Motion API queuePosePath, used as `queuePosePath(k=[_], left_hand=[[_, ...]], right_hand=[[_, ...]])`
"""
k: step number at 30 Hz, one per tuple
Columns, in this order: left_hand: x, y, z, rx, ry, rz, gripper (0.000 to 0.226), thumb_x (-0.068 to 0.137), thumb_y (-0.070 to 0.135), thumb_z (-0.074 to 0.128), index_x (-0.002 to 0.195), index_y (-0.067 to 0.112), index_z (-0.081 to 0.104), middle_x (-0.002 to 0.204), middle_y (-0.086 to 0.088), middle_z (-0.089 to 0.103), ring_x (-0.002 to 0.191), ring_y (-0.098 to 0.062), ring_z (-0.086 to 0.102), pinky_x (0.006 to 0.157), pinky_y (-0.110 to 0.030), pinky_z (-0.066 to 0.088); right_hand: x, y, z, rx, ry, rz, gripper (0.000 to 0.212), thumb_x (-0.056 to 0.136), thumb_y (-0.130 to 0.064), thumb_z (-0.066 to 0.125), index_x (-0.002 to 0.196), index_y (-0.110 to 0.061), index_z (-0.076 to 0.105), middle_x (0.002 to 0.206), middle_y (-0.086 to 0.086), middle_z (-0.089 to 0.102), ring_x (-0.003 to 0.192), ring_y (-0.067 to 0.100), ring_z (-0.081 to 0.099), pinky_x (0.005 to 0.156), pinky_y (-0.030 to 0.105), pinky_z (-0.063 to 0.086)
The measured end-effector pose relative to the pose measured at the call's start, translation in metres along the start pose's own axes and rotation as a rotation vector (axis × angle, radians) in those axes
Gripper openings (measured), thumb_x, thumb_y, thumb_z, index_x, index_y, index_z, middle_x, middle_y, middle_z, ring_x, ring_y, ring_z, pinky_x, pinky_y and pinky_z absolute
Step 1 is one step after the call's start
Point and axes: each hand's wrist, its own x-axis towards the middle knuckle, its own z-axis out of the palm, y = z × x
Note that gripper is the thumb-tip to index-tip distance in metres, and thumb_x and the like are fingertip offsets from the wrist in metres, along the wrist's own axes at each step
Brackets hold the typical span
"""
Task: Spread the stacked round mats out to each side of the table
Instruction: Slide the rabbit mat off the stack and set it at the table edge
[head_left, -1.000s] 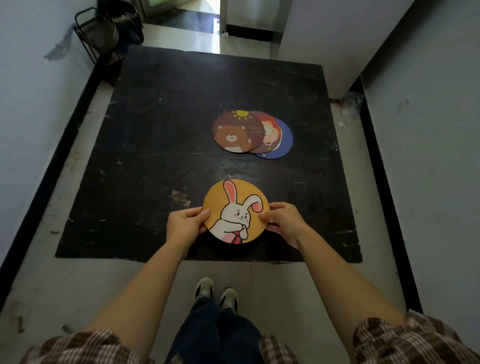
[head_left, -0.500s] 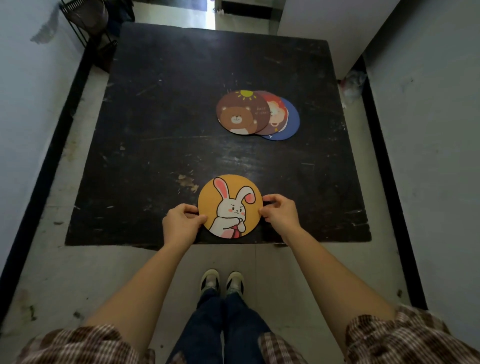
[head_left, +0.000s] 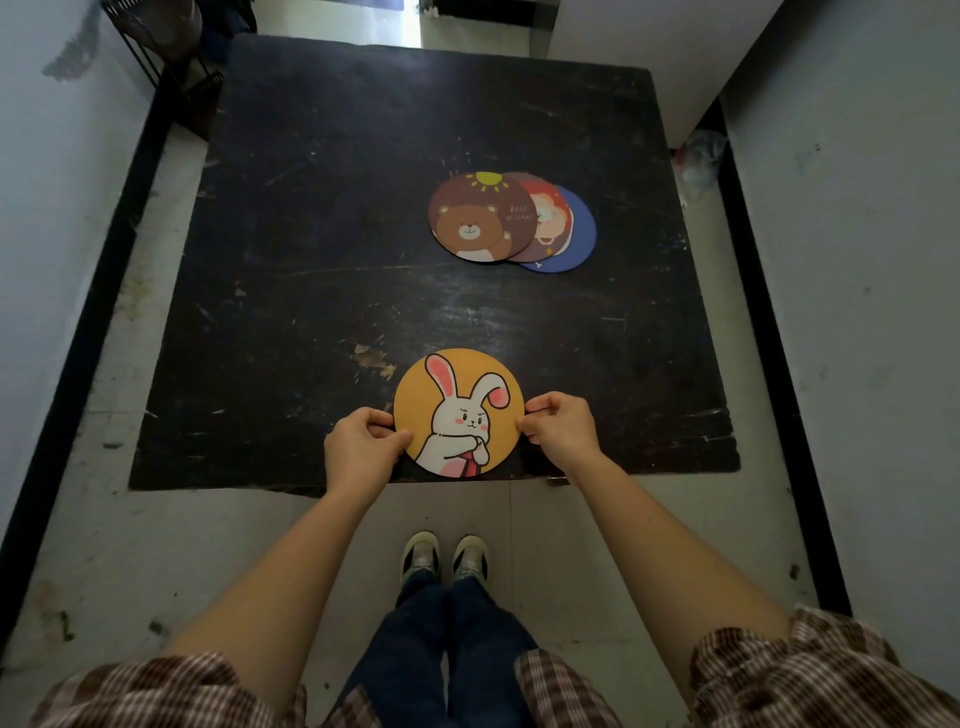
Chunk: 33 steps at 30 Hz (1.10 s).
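An orange round mat with a white rabbit (head_left: 457, 410) lies at the near edge of the black table (head_left: 332, 270). My left hand (head_left: 361, 449) pinches its left rim and my right hand (head_left: 558, 428) pinches its right rim. Farther back, right of centre, three round mats overlap in a fanned stack: a brown bear mat (head_left: 480, 218) on top, a red mat with a lion (head_left: 550, 223) under it, and a dark blue mat (head_left: 579, 244) at the bottom.
Grey walls close in on both sides of the table, with narrow floor strips between. A black wire rack (head_left: 171, 62) stands at the far left corner. My shoes (head_left: 447, 558) are on the floor just before the table's near edge.
Both hands have set the rabbit mat down flatter on the table's near edge, shifting their grip outward to its rim. My head has moved closer over the table.
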Motion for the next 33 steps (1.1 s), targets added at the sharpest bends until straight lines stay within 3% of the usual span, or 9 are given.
queuePosePath(k=[4,11,18,24,33], left_hand=[[-0.001,-0.001,0.0,0.014,-0.005,-0.001,0.02,0.078,0.018,0.076,0.093,0.017,0.063,0.076,0.002,0.066,0.069,-0.012,0.065,0.061,-0.027,0.054],[0.002,0.002,0.002,0.08,0.002,-0.034,0.019,0.076,0.018,0.077,0.088,0.016,0.062,0.076,-0.001,0.066,0.074,-0.018,0.066,0.074,-0.039,0.059],[0.007,0.005,0.003,0.168,-0.002,-0.062,0.028,0.074,0.02,0.078,0.092,0.018,0.056,0.095,-0.01,0.068,0.087,-0.026,0.067,0.081,-0.045,0.057],[0.009,0.012,0.003,0.291,-0.006,-0.063,0.032,0.075,0.023,0.078,0.092,0.02,0.051,0.099,-0.007,0.064,0.083,-0.02,0.06,0.066,-0.034,0.049],[0.002,0.064,0.015,0.434,-0.025,0.162,0.032,0.083,0.028,0.062,0.111,0.016,0.053,0.108,-0.008,0.059,0.088,-0.022,0.055,0.07,-0.036,0.048]], right_hand=[[0.0,0.001,-0.001,-0.014,-0.002,-0.004,0.014,0.074,-0.003,0.071,0.084,-0.009,0.064,0.085,0.014,0.069,0.076,0.022,0.065,0.078,0.041,0.056],[0.0,0.001,0.003,-0.019,0.02,-0.011,0.012,0.074,-0.005,0.071,0.082,-0.013,0.065,0.09,0.012,0.069,0.087,0.026,0.066,0.081,0.043,0.056],[0.0,0.003,0.008,-0.107,0.081,-0.057,0.011,0.077,-0.007,0.068,0.084,-0.014,0.063,0.084,0.004,0.065,0.078,0.018,0.061,0.068,0.027,0.048],[0.0,0.004,0.008,-0.158,0.094,-0.067,0.012,0.078,-0.013,0.069,0.085,-0.015,0.06,0.085,0.004,0.065,0.081,0.019,0.061,0.069,0.029,0.047],[0.002,-0.01,-0.022,-0.115,0.081,-0.116,0.019,0.077,-0.025,0.073,0.088,-0.016,0.06,0.08,-0.003,0.061,0.079,0.013,0.058,0.068,0.026,0.044]])
